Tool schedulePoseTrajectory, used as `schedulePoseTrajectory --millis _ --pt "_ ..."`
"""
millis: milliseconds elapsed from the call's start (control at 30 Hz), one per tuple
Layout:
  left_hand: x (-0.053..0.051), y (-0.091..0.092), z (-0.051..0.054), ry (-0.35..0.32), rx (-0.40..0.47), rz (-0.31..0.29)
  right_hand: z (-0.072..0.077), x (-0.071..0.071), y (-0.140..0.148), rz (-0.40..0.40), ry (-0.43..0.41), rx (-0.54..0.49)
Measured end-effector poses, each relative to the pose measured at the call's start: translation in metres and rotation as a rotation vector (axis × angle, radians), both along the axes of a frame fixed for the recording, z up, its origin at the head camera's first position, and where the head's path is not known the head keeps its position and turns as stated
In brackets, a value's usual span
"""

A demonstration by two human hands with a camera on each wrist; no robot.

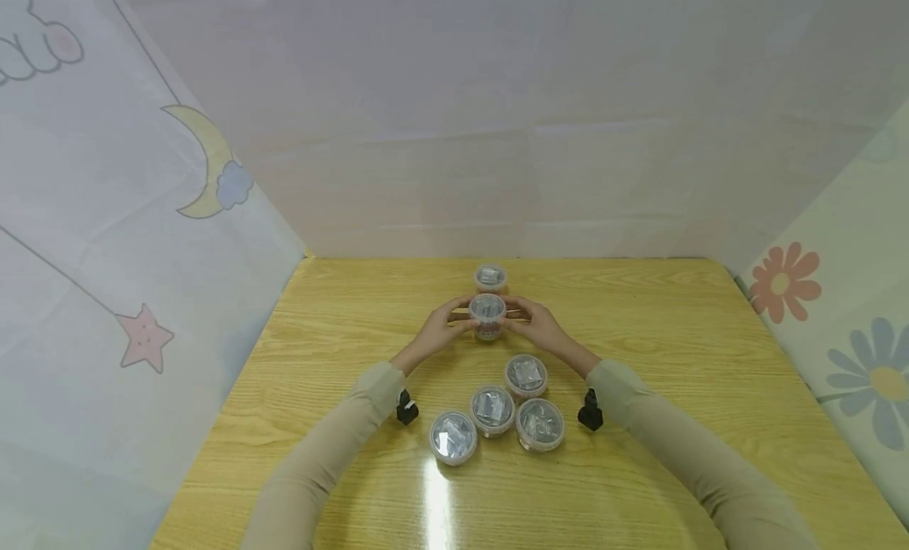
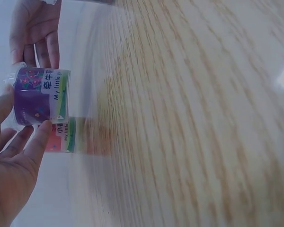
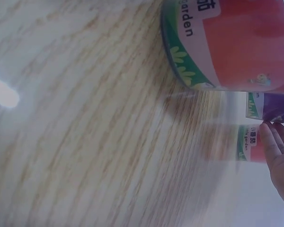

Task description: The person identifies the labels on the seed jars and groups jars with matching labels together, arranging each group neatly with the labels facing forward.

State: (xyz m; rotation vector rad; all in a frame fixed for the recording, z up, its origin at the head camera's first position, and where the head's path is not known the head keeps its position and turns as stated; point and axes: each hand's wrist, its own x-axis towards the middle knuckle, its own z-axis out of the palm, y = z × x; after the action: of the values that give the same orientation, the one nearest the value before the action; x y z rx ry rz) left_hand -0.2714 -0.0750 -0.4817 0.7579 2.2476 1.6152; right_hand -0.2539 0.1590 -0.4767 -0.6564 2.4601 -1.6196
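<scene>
- Both hands are on one tub on my head feed: the left hand [image 1: 442, 329] has thumb and fingers curved against its left side, grasping it.
- Over on the other side, the right hand [image 1: 541, 327] mirrors that, thumb and fingers pinching the same purple tub [image 2: 35, 101].
- That tub sits upright between the two hands, toward the far part of the wooden table [image 1: 639, 321]. From my wrist feeds it looks raised off the surface.
- I can read "My little" on its label, beside a flower picture and a green band.
- Right behind it, a red-labelled tub [image 1: 490, 278] stands on the wood; from the head it's partly covered by the one in hand, so I can't tell whether they touch.
- Nearer the wearer, four more: a red tub [image 1: 526, 376], big in my right wrist feed; a middle tub [image 1: 492, 409]; a right-hand tub [image 1: 540, 425]; and a left-hand tub [image 1: 454, 438]. They huddle close, clear lids up, shiny packets showing through.
- Below the left-hand tub I've got a bright streak of glare [image 1: 436, 503] on the tabletop.
- Beige sleeves [image 1: 312, 463] frame the lot, with a moon and a star on the left wall and flowers on the right.
</scene>
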Motion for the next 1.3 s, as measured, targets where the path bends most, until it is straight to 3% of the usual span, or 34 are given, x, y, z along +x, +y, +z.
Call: schedulePoseTrajectory --millis 167,467,733,1300 --pt "-0.002 0.002 -0.002 0.013 -0.016 -0.003 -0.003 -0.002 0.001 0.001 0.002 -0.008" --pt "-0.010 0.002 -0.007 -0.021 -0.017 -0.022 -0.006 -0.006 0.002 0.007 0.006 -0.030" --pt "-0.026 0.004 -0.036 0.026 -0.038 0.012 -0.005 -0.006 0.001 0.015 -0.007 -0.036" --pt "-0.025 0.002 -0.040 0.051 -0.074 0.021 -0.012 -0.004 0.001 0.007 -0.030 -0.032"
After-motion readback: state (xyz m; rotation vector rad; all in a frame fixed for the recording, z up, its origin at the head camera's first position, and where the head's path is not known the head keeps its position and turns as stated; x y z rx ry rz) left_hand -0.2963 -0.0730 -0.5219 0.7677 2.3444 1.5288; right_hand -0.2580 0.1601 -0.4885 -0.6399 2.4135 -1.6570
